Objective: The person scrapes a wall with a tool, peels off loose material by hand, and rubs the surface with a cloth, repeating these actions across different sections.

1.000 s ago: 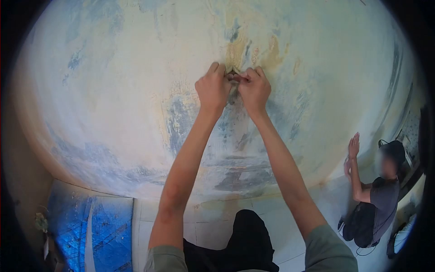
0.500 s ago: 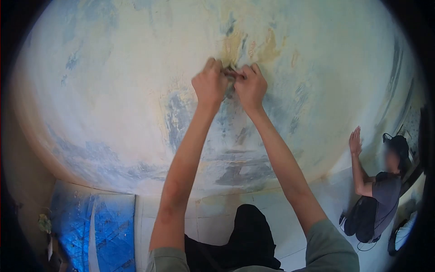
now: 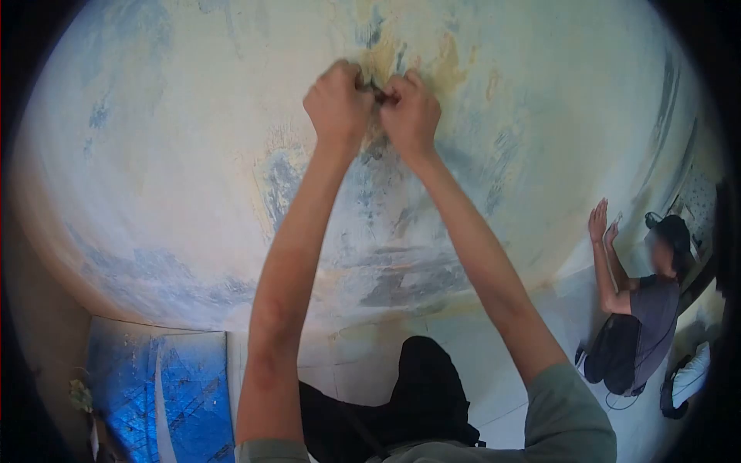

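Note:
A painted wall (image 3: 201, 177) in cream, yellow and grey-blue fills most of the view. Against its upper middle, my left hand (image 3: 338, 104) and my right hand (image 3: 411, 114) are close together with fingers curled. Between their fingertips is a small dark object (image 3: 377, 92), pinched from both sides; it is too small and blurred to name. Yellow and blue streaks of paint lie just above and beside my fingers.
At the right, another person (image 3: 652, 309) in a dark cap crouches with raised hands by the wall. A blue sheet (image 3: 189, 393) lies at the lower left on the tiled floor (image 3: 355, 370). A white bag-like item (image 3: 691, 376) is at the far right.
Both my hands have moved up and slightly left in the view, still together around the small dark object. The other person's second hand now shows near the wall.

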A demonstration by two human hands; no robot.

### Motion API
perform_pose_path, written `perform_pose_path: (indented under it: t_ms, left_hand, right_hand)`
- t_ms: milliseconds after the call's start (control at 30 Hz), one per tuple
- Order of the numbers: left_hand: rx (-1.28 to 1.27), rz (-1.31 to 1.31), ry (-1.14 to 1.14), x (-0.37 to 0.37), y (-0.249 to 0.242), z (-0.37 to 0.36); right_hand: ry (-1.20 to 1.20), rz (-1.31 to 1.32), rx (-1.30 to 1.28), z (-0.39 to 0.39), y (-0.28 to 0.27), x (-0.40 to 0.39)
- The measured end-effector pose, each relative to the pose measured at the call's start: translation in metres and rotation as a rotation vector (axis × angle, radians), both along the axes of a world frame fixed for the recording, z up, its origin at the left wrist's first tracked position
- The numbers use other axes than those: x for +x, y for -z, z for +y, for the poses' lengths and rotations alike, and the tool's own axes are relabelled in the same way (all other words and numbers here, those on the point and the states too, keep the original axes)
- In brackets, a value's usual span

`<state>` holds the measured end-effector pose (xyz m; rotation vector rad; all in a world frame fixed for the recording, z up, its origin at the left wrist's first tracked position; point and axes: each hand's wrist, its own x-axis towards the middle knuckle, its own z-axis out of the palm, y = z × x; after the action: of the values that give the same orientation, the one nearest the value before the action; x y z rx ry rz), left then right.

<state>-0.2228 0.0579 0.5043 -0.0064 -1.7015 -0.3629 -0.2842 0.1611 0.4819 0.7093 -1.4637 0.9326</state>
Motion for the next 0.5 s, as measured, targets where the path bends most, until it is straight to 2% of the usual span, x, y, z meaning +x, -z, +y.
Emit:
perform_pose_path:
  t_ms: [100,167,300,367,433,500]
  left_hand:
    - [-0.028,0.003,0.036,0.001,-0.001,-0.005]
    - [-0.067,0.108,0.036,-0.005,-0.005,-0.006]
    - [-0.136,0.298,-0.005,-0.011,-0.063,-0.009]
    - [-0.006,0.310,0.037,-0.004,-0.089,-0.007]
    - [0.045,0.263,0.044,-0.006,-0.075,-0.006]
    - [0.034,0.306,-0.064,-0.019,-0.027,-0.003]
  right_hand:
    - [-0.005,0.020,0.021,0.002,0.001,0.000]
    - [0.008,0.001,-0.032,-0.002,-0.002,-0.002]
    - [0.081,0.127,-0.124,-0.013,-0.067,-0.011]
    - [-0.075,0.139,-0.190,-0.015,-0.095,-0.010]
    - [-0.034,0.139,-0.153,-0.014,-0.083,-0.009]
    - [0.011,0.140,-0.121,-0.008,-0.056,-0.008]
